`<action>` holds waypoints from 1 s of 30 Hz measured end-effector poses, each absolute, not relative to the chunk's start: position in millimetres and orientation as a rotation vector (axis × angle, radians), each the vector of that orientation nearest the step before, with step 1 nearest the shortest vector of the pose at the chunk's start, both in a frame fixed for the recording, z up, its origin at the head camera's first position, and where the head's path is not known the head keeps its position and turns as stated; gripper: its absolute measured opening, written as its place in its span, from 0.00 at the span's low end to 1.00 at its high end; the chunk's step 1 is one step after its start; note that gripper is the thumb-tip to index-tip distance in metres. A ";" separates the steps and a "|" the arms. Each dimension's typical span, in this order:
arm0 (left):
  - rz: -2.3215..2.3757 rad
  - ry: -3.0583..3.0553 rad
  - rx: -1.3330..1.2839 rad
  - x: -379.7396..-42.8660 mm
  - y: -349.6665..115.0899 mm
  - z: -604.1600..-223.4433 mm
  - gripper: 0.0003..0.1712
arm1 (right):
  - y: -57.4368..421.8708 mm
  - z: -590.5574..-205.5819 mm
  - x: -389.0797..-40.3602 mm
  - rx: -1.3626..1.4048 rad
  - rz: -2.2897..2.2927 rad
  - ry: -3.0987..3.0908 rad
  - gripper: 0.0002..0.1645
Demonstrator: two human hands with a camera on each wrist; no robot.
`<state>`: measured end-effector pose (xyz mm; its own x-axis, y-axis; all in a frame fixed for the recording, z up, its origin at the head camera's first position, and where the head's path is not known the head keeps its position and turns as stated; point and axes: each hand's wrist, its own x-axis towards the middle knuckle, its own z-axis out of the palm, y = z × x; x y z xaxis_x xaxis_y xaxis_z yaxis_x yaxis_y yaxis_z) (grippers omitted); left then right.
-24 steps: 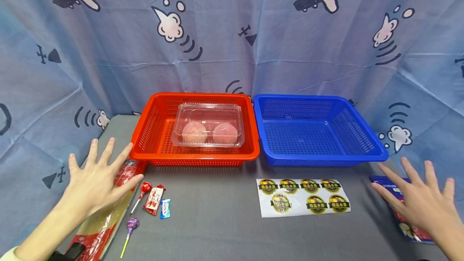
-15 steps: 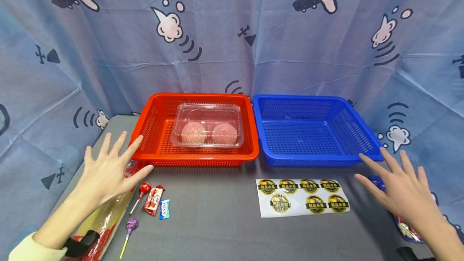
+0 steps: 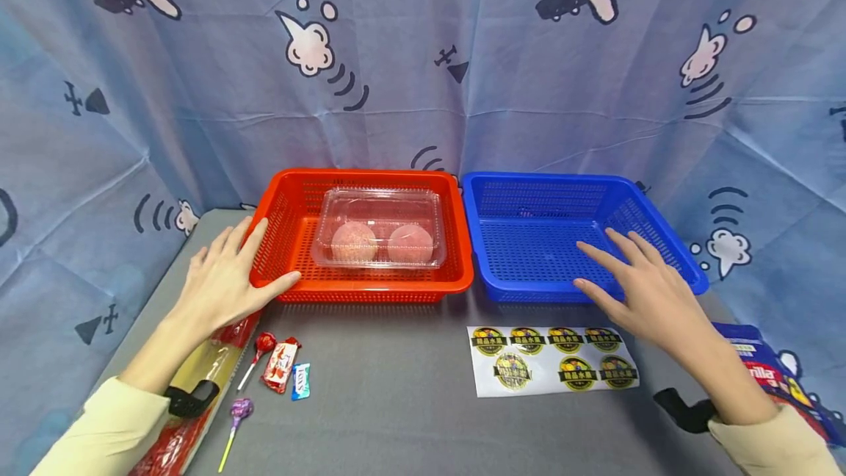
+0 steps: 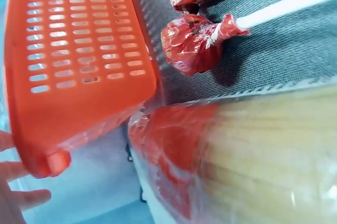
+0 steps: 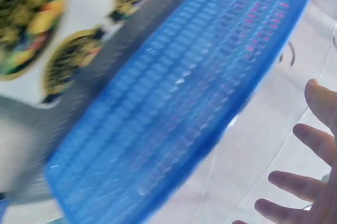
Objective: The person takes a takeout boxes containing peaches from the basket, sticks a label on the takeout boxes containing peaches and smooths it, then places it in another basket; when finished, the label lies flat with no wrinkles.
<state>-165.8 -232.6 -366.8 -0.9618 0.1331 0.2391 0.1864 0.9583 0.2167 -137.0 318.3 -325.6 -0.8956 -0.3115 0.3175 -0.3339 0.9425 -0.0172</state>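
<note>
My left hand (image 3: pixel 221 281), fingers spread, hovers by the left side of a red basket (image 3: pixel 370 286); whether it touches the rim I cannot tell. Inside that basket sits a clear lidded plastic box (image 3: pixel 380 204) with two round pinkish items in it. My right hand (image 3: pixel 651 296) hangs above the front right part of a blue basket (image 3: pixel 548 286), its fingers apart and nothing held. In the right wrist view its fingertips (image 5: pixel 297 182) stand off the blue basket. A sheet of round fruit stickers (image 3: pixel 542 384) lies in front of the blue basket.
Beneath my left forearm lies a long red and clear packet (image 3: pixel 221 362). Beside it are a red lollipop (image 3: pixel 266 343), a red-and-white wrapped candy (image 3: pixel 281 364), a small blue packet (image 3: pixel 300 380) and a purple lollipop (image 3: pixel 241 408). A blue pouch (image 3: pixel 760 358) lies at right; a curtain (image 3: pixel 396 57) hangs behind.
Both hands have moved inward and forward: the left to the red basket's side, the right from the blue pouch to over the blue basket. The baskets and small items have stayed put.
</note>
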 end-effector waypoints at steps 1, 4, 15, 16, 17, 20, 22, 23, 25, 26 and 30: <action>-0.366 -2.894 -0.235 -168.2 -232.8 -368.3 0.60 | 312.5 -323.0 -139.9 0.489 0.110 -2.787 0.35; -0.409 -2.918 -0.227 -175.6 -232.6 -371.3 0.63 | 296.0 -315.4 -148.5 0.529 0.123 -2.794 0.34; -0.471 -3.077 -0.195 -194.6 -227.7 -373.9 0.68 | 244.4 -290.7 -185.4 0.572 0.221 -2.936 0.35; -0.471 -3.085 -0.194 -195.2 -227.7 -373.9 0.69 | 240.3 -288.7 -189.0 0.576 0.231 -2.946 0.35; -0.475 -3.092 -0.189 -195.5 -227.9 -373.8 0.70 | 236.2 -287.2 -192.9 0.583 0.243 -2.954 0.35; -0.503 -3.115 -0.169 -195.4 -228.5 -373.5 0.71 | 224.0 -282.6 -204.3 0.604 0.280 -2.980 0.36; -0.526 -3.129 -0.154 -195.0 -229.0 -373.6 0.72 | 215.7 -280.3 -211.8 0.619 0.293 -3.000 0.37; -0.540 -3.135 -0.142 -194.6 -229.2 -373.5 0.73 | 211.7 -279.2 -215.4 0.630 0.296 -3.014 0.38; -0.559 -3.142 -0.122 -194.1 -229.3 -373.5 0.75 | 203.7 -277.4 -223.3 0.643 0.303 -3.039 0.39; -0.561 -3.144 -0.114 -194.1 -229.5 -373.6 0.76 | 199.6 -276.7 -227.4 0.650 0.309 -3.048 0.40; -0.543 -3.157 -0.090 -195.1 -228.9 -373.5 0.78 | 183.6 -274.8 -244.4 0.667 0.349 -3.085 0.43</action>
